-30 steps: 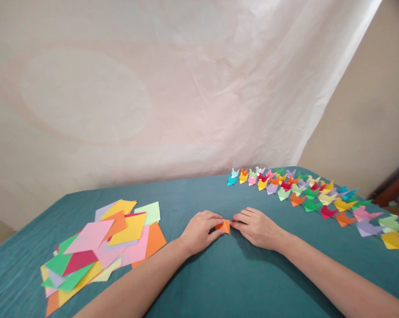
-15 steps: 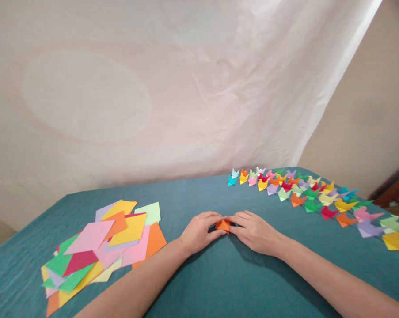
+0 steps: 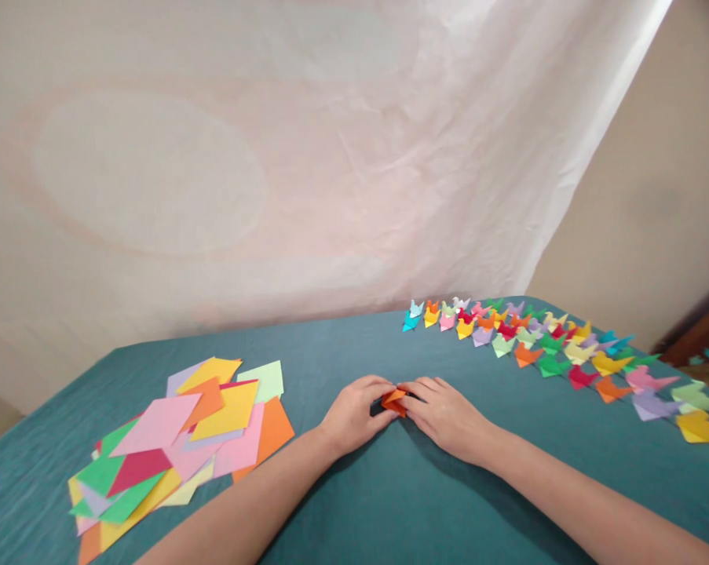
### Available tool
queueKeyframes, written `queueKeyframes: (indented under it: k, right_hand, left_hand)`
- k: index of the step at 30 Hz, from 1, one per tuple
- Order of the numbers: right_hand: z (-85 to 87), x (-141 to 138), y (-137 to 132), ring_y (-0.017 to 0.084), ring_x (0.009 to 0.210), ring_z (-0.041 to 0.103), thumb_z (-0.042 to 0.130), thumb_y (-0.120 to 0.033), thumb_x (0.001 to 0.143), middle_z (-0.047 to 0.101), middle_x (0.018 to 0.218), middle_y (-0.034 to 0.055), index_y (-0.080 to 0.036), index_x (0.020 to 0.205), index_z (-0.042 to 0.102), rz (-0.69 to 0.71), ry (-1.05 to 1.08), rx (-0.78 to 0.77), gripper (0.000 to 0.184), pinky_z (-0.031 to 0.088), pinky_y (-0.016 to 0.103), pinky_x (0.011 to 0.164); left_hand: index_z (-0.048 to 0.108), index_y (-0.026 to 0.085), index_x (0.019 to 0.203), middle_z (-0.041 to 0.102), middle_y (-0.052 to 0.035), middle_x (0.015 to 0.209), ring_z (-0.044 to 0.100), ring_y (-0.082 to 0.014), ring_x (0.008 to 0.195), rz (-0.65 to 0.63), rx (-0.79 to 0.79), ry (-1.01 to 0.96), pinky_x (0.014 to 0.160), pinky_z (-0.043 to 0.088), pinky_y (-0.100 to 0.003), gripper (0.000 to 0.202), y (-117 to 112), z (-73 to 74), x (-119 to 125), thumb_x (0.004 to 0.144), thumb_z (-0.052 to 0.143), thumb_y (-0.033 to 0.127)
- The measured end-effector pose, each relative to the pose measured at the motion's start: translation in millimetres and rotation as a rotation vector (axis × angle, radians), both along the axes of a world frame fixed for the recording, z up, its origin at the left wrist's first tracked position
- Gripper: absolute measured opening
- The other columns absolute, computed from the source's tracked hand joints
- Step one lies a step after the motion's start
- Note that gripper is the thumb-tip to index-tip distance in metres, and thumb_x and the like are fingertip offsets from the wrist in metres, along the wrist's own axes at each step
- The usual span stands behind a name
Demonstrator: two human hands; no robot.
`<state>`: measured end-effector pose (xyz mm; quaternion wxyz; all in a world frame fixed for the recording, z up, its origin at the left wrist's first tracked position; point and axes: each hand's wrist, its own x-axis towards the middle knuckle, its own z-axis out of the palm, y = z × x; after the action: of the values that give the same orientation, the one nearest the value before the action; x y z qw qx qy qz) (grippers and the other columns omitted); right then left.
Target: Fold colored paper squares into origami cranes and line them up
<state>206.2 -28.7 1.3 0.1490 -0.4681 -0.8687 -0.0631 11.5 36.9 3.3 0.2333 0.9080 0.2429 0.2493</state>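
Observation:
Between my two hands, at the middle of the table, is a small folded piece of orange paper [image 3: 394, 402]. My left hand [image 3: 357, 412] curls round its left side, thumb at the near edge and fingertips at the top. From the right, my right hand [image 3: 442, 412] grips the paper with its fingers along the other side. The fingertips of both hands nearly meet over it and cover part of the folds.
Loose square sheets of coloured paper [image 3: 159, 428] lie in a heap at the left. Rows of folded paper birds [image 3: 528, 355] in many colours stand at the right. A teal cloth [image 3: 336, 502] covers the table; a pale sheet [image 3: 307, 173] hangs behind.
The orange paper has turned and now shows raised, angled folds instead of a flatter face. My fingers have shifted slightly round it, and a gap shows inside my left hand's grip.

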Motion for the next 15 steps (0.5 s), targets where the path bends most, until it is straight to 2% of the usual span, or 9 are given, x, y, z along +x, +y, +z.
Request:
queueKeyframes:
  k: [9, 15]
  right_hand:
    - [-3.1, -7.0, -2.2, 0.021, 0.093, 0.051, 0.045, -0.022, 0.090, 0.057, 0.104, 0.0079, -0.022, 0.112, 0.057, -0.066, 0.117, -0.059, 0.025, 0.042, 0.035, 0.080]
    - [-4.2, -11.4, -3.1, 0.021, 0.092, 0.051, 0.046, -0.021, 0.089, 0.058, 0.101, 0.0082, -0.021, 0.106, 0.061, -0.054, 0.195, -0.057, 0.023, 0.043, 0.036, 0.080]
  left_hand:
    - [0.063, 0.019, 0.105, 0.062, -0.0043, 0.101, 0.056, -0.0162, 0.094, 0.024, -0.095, -0.085, 0.088, 0.043, -0.027, 0.030, 1.5, -0.7, 1.8, 0.075, 0.063, 0.020]
    - [0.065, 0.018, 0.099, 0.062, -0.0040, 0.097, 0.056, -0.0156, 0.092, 0.050, -0.094, -0.087, 0.085, 0.043, -0.026, 0.029, 1.0, -1.1, 5.6, 0.073, 0.055, 0.009]
